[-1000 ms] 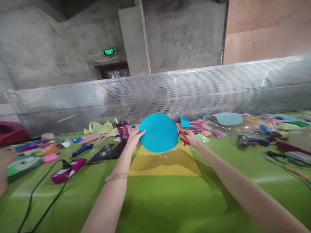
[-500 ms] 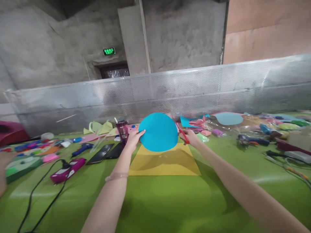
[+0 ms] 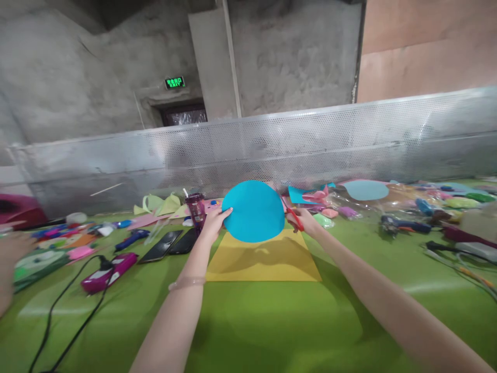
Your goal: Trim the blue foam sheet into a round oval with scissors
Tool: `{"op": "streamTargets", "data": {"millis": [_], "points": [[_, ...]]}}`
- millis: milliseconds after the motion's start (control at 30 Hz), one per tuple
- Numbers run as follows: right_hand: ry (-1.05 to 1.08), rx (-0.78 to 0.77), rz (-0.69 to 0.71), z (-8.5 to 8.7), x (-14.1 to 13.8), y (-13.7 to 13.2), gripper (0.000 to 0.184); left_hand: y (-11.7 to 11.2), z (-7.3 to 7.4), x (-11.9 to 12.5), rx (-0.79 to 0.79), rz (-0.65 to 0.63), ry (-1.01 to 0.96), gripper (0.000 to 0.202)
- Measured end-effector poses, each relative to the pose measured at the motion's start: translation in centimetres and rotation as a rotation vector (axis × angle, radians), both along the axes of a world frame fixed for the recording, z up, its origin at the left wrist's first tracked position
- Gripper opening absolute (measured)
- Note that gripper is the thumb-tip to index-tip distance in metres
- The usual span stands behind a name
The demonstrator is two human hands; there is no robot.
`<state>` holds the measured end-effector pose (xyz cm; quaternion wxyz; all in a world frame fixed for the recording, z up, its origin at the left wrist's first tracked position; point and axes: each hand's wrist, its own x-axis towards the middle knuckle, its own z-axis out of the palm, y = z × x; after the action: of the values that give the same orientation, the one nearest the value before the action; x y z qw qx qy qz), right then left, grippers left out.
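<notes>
A round blue sheet (image 3: 254,211), smooth like paper or thin foam, is held up at its left edge by my left hand (image 3: 216,220), with the thumb on its front face. My right hand (image 3: 305,220) is closed around red-handled scissors (image 3: 295,219) at the sheet's right edge; the blades are mostly hidden, so I cannot tell whether they touch it. Beneath the raised sheet lies a yellow sheet (image 3: 264,261) on the green tabletop (image 3: 256,321).
To the left are a purple cup with a straw (image 3: 196,210), two dark phones (image 3: 161,246) and a magenta power strip (image 3: 108,273) with a black cable. A co-worker's hand (image 3: 15,248) is at the far left. A glue gun (image 3: 404,225) lies right; a perforated metal panel (image 3: 248,147) stands behind.
The co-worker's hand at the far left has shifted upward and inward. The fingers of my right hand have moved slightly at the scissors' handles; the blue sheet has stayed in place.
</notes>
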<state>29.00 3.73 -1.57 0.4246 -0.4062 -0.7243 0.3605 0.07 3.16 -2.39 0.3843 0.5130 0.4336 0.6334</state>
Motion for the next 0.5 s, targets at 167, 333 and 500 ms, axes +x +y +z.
{"op": "streamTargets", "data": {"millis": [167, 333, 500], "points": [[-0.005, -0.004, 0.001, -0.3, 0.1, 0.4, 0.021, 0.1, 0.1, -0.1, -0.007, 0.011, 0.008, 0.043], [-0.024, -0.019, -0.068, -0.8, 0.0, 1.1, 0.021, -0.1, -0.1, -0.1, -0.156, -0.024, 0.071, 0.042], [-0.033, -0.066, -0.100, -1.1, -0.1, 1.4, 0.015, -0.4, -1.3, -0.9, -0.299, 0.051, 0.471, 0.032]]}}
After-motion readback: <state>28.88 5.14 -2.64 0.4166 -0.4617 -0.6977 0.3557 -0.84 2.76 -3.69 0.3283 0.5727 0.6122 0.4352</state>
